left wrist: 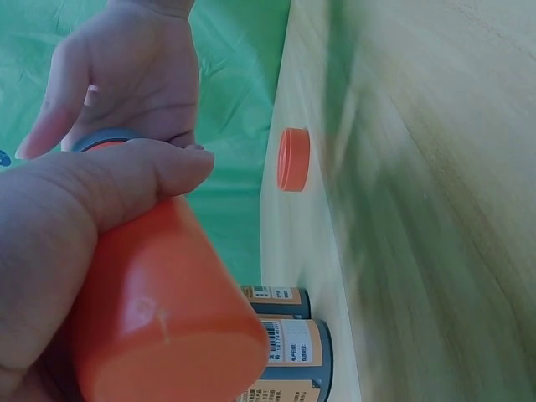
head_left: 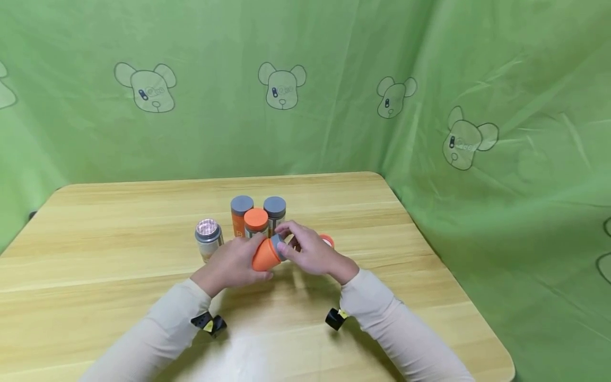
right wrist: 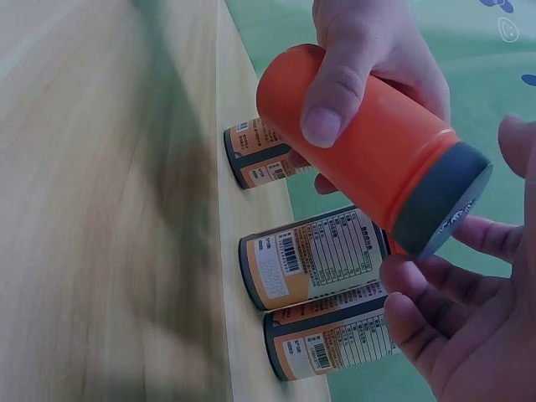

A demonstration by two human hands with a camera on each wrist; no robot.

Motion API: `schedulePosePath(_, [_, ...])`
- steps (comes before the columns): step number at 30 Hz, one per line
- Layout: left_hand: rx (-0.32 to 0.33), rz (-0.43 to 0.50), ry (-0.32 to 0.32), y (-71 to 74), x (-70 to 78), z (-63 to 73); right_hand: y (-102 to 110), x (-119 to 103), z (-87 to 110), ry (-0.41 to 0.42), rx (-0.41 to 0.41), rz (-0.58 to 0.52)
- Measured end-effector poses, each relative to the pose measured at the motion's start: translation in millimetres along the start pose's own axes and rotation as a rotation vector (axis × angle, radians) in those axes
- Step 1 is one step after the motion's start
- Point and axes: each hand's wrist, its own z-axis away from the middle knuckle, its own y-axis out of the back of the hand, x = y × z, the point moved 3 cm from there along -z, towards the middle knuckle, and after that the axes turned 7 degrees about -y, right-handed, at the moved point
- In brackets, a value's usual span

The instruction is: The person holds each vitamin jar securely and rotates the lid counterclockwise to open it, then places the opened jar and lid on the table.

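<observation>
My left hand (head_left: 236, 262) grips an orange bottle (right wrist: 352, 126), which is tilted with its grey lid (right wrist: 444, 197) toward my right hand. My left thumb lies along the bottle's side. At the lid's edge, my right hand (head_left: 310, 249) has its fingers loosely bent and its thumb apart from the lid. Just beyond the bottle stand an orange-lidded jar (head_left: 256, 218), a grey-lidded orange jar (head_left: 242, 206) and another grey-lidded jar (head_left: 275, 208). A loose orange lid (left wrist: 293, 159) rests on the table, partly behind my right hand in the head view.
Left of the group stands a lidless jar (head_left: 208, 236) with a shiny silver top. The wooden table (head_left: 119, 254) has a rounded right front corner. Green cloth (head_left: 215, 138) with printed bear heads hangs behind it and along its right side.
</observation>
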Motion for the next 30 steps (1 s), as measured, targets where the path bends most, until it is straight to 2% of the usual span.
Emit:
schedulePosePath(7, [-0.001,-0.014,-0.007,-1.9,-2.0,1.1,-1.7,-0.5,-1.2,-0.039,-0.023,0.001])
schedulePosePath(17, [-0.005,-0.011,0.015,-1.5,-4.6,0.1,2.1,0.3,-3.8,-0.026,-0.043,0.039])
schedulePosePath(25, [0.006,-0.010,-0.004,-1.3,-5.6,0.4,1.4,-1.0,-5.6,-0.049,-0.063,0.002])
schedulePosePath(30, [-0.004,-0.012,0.003,-0.7,-5.5,1.8,-0.5,-0.9,-5.0,-0.033,-0.065,0.004])
